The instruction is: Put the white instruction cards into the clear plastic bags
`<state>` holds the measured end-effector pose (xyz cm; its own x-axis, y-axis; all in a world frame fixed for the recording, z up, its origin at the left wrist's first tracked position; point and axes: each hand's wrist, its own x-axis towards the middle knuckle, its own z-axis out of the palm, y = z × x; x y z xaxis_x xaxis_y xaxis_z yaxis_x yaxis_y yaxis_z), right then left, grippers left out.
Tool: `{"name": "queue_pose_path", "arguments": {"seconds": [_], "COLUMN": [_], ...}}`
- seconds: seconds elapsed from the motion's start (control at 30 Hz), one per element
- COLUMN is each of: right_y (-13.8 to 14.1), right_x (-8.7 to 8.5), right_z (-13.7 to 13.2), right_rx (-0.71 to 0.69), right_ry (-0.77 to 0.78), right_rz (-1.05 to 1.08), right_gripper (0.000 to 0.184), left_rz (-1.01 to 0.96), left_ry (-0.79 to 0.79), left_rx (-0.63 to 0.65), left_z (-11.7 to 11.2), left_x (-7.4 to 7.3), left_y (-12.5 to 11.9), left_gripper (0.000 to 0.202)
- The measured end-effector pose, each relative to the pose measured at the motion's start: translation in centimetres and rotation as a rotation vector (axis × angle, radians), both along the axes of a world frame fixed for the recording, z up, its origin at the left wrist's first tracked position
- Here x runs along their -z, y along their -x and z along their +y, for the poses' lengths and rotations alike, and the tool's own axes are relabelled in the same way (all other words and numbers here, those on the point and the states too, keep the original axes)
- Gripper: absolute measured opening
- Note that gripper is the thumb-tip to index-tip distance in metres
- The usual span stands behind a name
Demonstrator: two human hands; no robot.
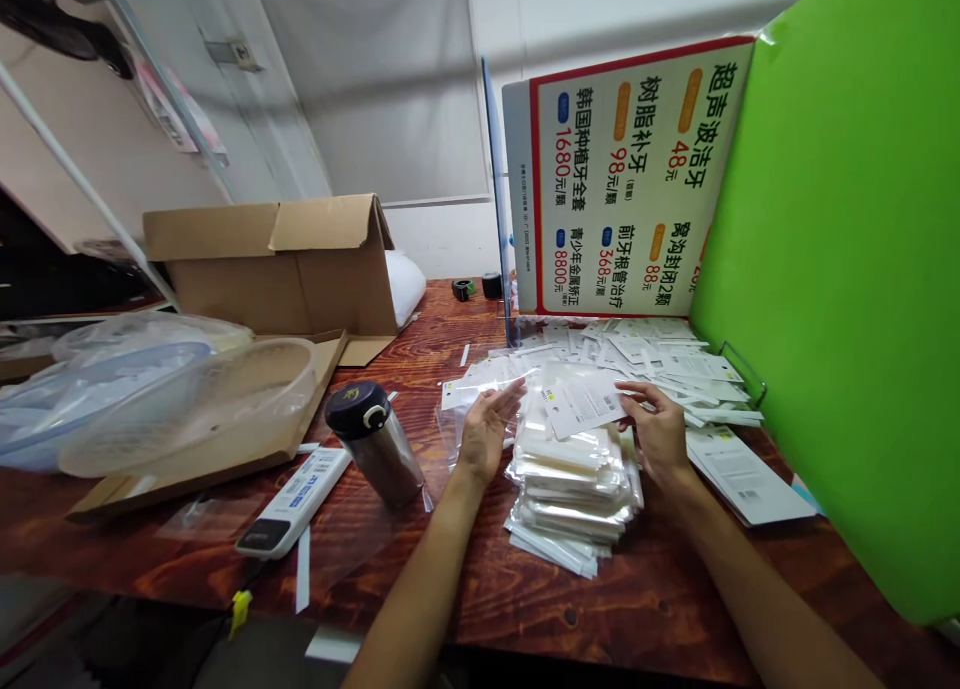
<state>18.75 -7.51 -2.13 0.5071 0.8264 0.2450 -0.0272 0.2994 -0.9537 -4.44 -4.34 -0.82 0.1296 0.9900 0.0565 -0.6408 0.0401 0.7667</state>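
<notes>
A clear packet with a white card insert (581,401) lay on top of a tall stack of similar packets (574,489) near the front edge of the wooden bench (600,609). The right hand (660,431) pinched the packet's right edge, fingers closed on it; the left hand (486,429) rested at its left side, fingers loosely spread against the plastic. Behind them lay scattered white cards (660,359). A steel flask (375,444) stood to the left, beside a cardboard box (300,264).
</notes>
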Motion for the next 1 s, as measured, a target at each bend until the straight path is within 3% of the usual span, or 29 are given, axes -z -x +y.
{"name": "queue_pose_path", "arguments": {"seconds": [0.3, 0.5, 0.67, 0.9, 1.0], "right_y": [0.1, 0.5, 0.6, 0.6, 1.0], "right_x": [-0.1, -0.5, -1.4, -1.4, -1.6], "right_z": [-0.2, -0.3, -1.0, -1.6, -1.9], "right_rx": [0.004, -0.186, -0.412, -0.413, -0.393], "right_ry": [0.001, 0.015, 0.038, -0.033, -0.043], "right_rz": [0.015, 0.075, -0.08, -0.322, -0.376], "right_gripper": [0.039, 0.044, 0.046, 0.033, 0.037], "left_rz": [0.078, 0.12, 0.174, 0.192, 0.205], "left_ry": [-0.004, -0.053, -0.066, -0.1, -0.084], "left_rx": [-0.037, 0.007, -0.067, -0.033, -0.005], "left_z": [0.1, 0.0, 0.0, -0.4, -0.5], "left_x": [0.4, 0.6, 1.1, 0.7, 0.7], "left_y": [-0.3, -0.4, -0.5, -0.4, -0.4], "left_gripper": [0.025, 0.034, 0.032, 0.047, 0.05]}}
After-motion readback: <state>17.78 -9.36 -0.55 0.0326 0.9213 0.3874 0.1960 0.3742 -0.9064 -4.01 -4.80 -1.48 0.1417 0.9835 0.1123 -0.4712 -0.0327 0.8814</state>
